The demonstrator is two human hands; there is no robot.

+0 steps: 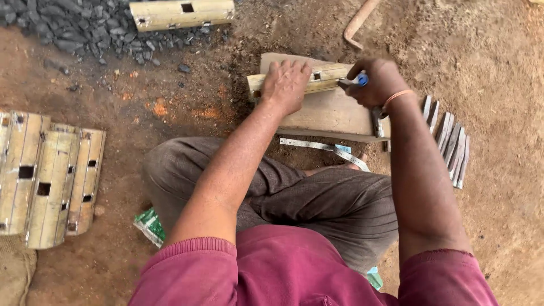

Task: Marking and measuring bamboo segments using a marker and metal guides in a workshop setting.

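Maroon sleeves (192, 266) sit closest to us, then our crossed legs in grey trousers (317, 198) on the dirt floor (498, 113). Our left hand (286, 85) lies flat, fingers spread, pressing a split bamboo piece (326, 76) onto a wooden block (328, 113). Our right hand (377, 82) is curled tight round a blue-capped marker (358, 80), its tip touching the bamboo's right end. Measuring tape (326, 148) lies just below the block. Metal strips (450, 144) lie to the right, more slotted bamboo pieces (48, 178) far left, stone chips (68, 25) top left.
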